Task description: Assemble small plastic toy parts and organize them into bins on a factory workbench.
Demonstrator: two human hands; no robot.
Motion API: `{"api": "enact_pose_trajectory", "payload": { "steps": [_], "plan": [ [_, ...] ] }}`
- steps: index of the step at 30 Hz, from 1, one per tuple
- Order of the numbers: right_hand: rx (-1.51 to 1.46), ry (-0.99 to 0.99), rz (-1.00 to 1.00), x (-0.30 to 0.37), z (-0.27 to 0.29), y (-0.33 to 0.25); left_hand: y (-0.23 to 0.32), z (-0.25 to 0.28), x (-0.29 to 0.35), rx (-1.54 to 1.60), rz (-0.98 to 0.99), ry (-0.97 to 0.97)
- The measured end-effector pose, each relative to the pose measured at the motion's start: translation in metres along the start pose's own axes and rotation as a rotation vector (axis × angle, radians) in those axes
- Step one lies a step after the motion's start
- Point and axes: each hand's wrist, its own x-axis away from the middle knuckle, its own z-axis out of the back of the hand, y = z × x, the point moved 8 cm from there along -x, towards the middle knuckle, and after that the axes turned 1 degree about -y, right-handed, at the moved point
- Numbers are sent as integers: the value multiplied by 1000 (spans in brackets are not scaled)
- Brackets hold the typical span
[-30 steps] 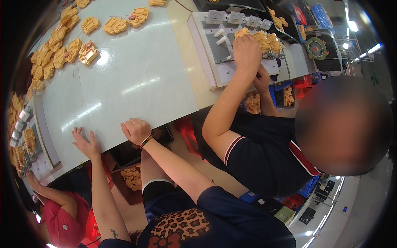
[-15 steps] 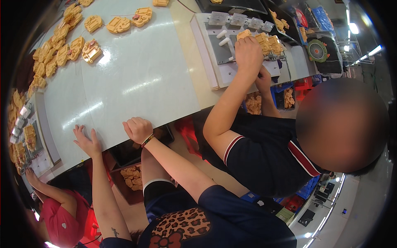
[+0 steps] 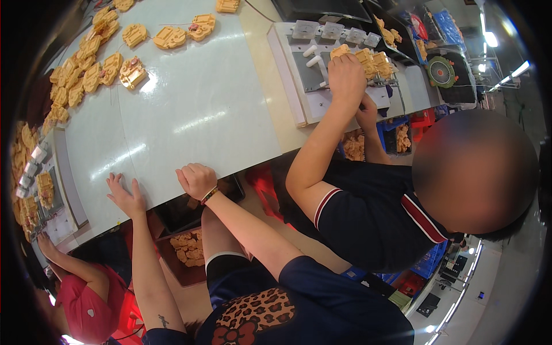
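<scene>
My left hand (image 3: 125, 195) lies on the near edge of the pale worktable (image 3: 190, 92), fingers spread and nothing in them. To its right, my right hand (image 3: 197, 180) rests at the same edge with its fingers curled in; no object shows in it, and a beaded bracelet (image 3: 209, 195) circles the wrist. Neither hand touches a part. Nearest are several tan moulded plastic parts at the far left, among them one with reddish wire or fittings (image 3: 133, 73). Two more, a round one (image 3: 135, 35) and a wider one (image 3: 169, 37), lie farther back.
On the right a co-worker's hand (image 3: 347, 77) works at a fixture (image 3: 307, 72) with clamps and tan parts. Another fixture (image 3: 46, 192) stands far left, beside a person in a red shirt (image 3: 86, 299). Under the table is a brown bin (image 3: 187, 253) of tan parts.
The whole view has shifted slightly, with the table and parts sitting a little more to the right. My hands keep nearly the same pose at the edge.
</scene>
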Motion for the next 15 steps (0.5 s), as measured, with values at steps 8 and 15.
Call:
{"api": "enact_pose_trajectory", "payload": {
  "steps": [8,15],
  "plan": [
    [1,9,18,2,1,0,4,2,3,28,-15,48],
    [-49,13,43,2,-2,-7,9,48,25,176,-113,307]
  ]
}}
